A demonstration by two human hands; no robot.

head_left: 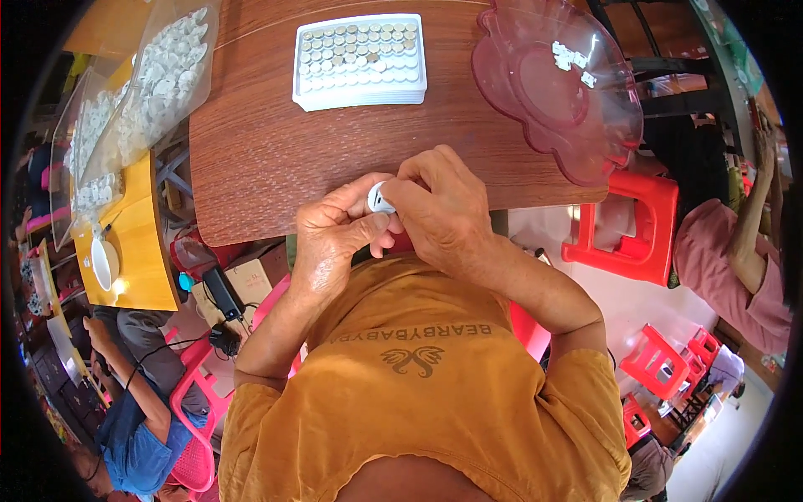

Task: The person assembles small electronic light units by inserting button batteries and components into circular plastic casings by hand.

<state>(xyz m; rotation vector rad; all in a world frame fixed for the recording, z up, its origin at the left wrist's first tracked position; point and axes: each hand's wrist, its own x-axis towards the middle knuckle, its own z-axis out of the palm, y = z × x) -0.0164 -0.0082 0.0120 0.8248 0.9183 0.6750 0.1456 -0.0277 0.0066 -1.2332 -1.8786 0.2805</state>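
Close to the near edge of the brown wooden table (251, 151), my left hand (328, 238) grips a small round white plastic piece (379, 197) with a dark slot in it. My right hand (447, 213) is closed in a pinch against the same piece; its fingertips partly cover it, so anything else between them is hidden. Beyond my hands stands a white tray (361, 103) with rows of round, coin-like metal discs (355, 42). The rows nearest me look white, without discs.
A scalloped, see-through reddish dish (535, 117) with several small white parts (572, 58) sits at the right. Clear bags of white pieces (167, 75) lie at the left, by a yellow table (134, 226) with a white bowl (104, 264). Red stools (631, 230) and people are around.
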